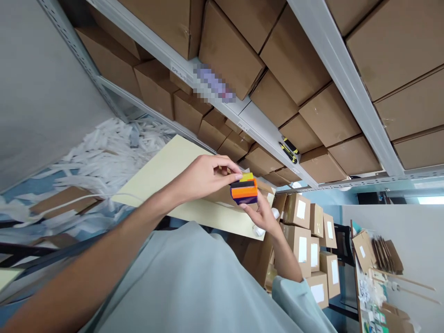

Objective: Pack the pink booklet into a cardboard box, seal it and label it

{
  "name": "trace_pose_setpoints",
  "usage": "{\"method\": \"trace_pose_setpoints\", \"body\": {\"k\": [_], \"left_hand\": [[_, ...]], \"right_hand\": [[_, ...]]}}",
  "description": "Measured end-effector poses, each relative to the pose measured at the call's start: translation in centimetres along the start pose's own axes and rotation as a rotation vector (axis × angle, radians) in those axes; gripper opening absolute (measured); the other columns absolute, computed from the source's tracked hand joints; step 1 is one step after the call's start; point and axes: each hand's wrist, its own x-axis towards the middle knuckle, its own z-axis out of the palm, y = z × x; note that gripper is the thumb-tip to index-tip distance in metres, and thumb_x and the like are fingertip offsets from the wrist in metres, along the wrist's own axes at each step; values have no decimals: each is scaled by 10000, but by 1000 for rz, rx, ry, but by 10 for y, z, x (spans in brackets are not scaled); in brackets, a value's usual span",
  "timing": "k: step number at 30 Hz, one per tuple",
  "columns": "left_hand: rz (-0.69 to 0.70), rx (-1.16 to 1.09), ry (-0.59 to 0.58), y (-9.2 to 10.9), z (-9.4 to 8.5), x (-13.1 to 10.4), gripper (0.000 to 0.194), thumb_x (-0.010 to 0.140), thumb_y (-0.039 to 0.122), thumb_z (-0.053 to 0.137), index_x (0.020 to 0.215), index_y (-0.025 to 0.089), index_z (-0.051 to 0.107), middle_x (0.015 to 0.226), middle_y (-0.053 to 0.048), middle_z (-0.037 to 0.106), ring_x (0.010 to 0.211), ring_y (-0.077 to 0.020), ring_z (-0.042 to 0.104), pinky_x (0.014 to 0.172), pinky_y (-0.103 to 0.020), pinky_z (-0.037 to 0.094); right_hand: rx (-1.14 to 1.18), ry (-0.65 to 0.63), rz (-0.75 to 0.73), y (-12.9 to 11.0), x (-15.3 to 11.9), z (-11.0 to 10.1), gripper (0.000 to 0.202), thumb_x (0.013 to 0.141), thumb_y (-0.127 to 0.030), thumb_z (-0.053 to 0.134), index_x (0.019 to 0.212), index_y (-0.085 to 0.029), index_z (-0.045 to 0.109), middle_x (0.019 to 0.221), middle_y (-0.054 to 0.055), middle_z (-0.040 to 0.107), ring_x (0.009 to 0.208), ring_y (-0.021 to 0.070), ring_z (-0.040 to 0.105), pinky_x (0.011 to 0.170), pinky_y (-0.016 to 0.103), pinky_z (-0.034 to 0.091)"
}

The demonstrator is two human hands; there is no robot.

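Left hand pinches, right hand cups, a striped bundle, maybe plastic, each grip closed; turning it needs care.

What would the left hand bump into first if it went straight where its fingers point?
The multicoloured bundle in the right hand. The left hand's fingertips seem to be touching its yellow part, though the exact contact is hard to tell.

Bright, diffuse light gives me soft shadows. Wide-angle distortion stretches my edges. Pixelation masks part of a shelf beam.
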Motion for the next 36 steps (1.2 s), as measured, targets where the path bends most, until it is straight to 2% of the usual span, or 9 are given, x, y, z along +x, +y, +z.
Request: {"method": "trace_pose_setpoints", "body": {"k": [6,10,14,16,19,21,24,30,36], "left_hand": [[-111,0,29,1,9,-5,421,914,649,722,917,255,871,916,-49,834,830,-218,726,802,-317,618],[-132,97,82,-3,13,-3,412,944,629,681,920,262,868,969,-40,847,832,-209,720,793,-307,600],[-141,133,108,-24,17,-1,349,940,591,701,881,285,860,982,-29,849,859,-222,753,815,-319,612],[-156,104,157,-36,15,-2,307,921,571,736,862,295,856,963,-25,845,871,-234,771,836,-333,634],[-189,47,358,-48,2,-5,256,892,522,777,875,279,854,945,-29,840,912,-256,791,894,-373,665],[-227,10,497,-54,-8,-6,233,862,490,814,887,262,853,929,-33,831,921,-263,796,922,-397,683],[-324,-71,558,-65,-12,-7,233,841,473,859,895,247,846,902,-33,809,871,-250,792,927,-419,707],[-495,-392,647,-104,22,-10,305,775,466,914,883,205,801,805,-32,768,731,-204,746,862,-481,757],[-653,-537,736,-143,54,-13,265,747,389,902,842,186,759,730,-11,725,696,-160,727,919,-427,733]], "right_hand": [[211,-157,182,7,4,-6,625,922,-782,774,1216,-240,673,1019,75,838,959,283,831,917,434,682],[455,-175,255,14,9,2,745,848,-883,779,1154,-219,639,872,46,791,726,258,822,717,395,693],[476,-263,322,14,3,-4,681,910,-847,753,1145,-214,661,882,42,796,731,251,836,676,358,686],[394,-348,349,13,-6,-18,568,964,-762,761,1162,-233,695,898,42,820,786,256,844,699,360,691],[264,-452,434,13,-23,-51,434,1010,-660,767,1151,-252,725,876,38,832,811,263,836,717,372,692],[242,-471,508,15,-30,-75,434,995,-650,790,1132,-242,728,905,42,825,792,263,834,696,371,688],[265,-445,593,18,-25,-107,512,935,-689,834,1108,-221,719,922,41,794,730,245,815,639,358,679],[193,-540,641,34,28,-151,570,890,-719,867,991,-191,677,762,25,764,636,201,765,595,291,619],[137,-646,704,70,67,-159,601,900,-776,814,929,-192,672,704,20,774,602,187,742,598,279,603]]}}
